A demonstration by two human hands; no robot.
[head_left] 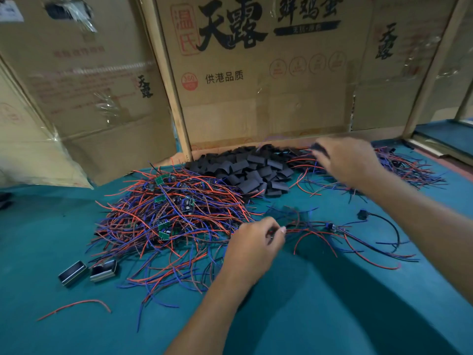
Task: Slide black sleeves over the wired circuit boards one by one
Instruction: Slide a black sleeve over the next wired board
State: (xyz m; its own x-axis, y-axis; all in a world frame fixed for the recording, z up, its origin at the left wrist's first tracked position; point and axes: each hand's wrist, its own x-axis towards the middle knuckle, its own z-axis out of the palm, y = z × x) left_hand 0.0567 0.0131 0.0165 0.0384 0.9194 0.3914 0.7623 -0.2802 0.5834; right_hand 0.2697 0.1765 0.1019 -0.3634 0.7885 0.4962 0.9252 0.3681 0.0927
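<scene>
Head view shows the left hand [258,239] pinching a wired circuit board's leads near centre while the right hand [350,160], blurred, grip unclear, reaches the far black sleeves [253,167]; next, one sleeve must be threaded over that board.

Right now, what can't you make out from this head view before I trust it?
- Right hand: motion-blurred over the far wire pile; something dark sits at its fingers, but whether it is a sleeve is unclear.
- Left hand: pinches wires; the hand hides what lies under it.
- Boards in the big tangle: mostly buried under wires, count unknowable.
- Two metal cases: contents too dark to tell.
</scene>
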